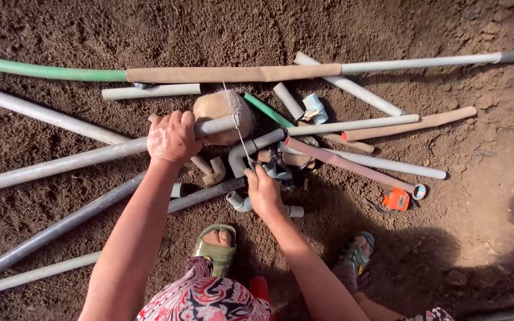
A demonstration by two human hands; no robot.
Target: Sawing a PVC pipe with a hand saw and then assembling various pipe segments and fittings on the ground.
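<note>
Head view | our left hand clamps the grey pipe on the stone | right hand grips the saw blade mid-cut | next calls for steady strokes.

Loose brown soil is covering the whole ground, crumbly and uneven, with small clods lying about. Strong sunlight is falling from the upper left, warming the earth, while a deep shadow is spreading over the lower right corner.
</note>
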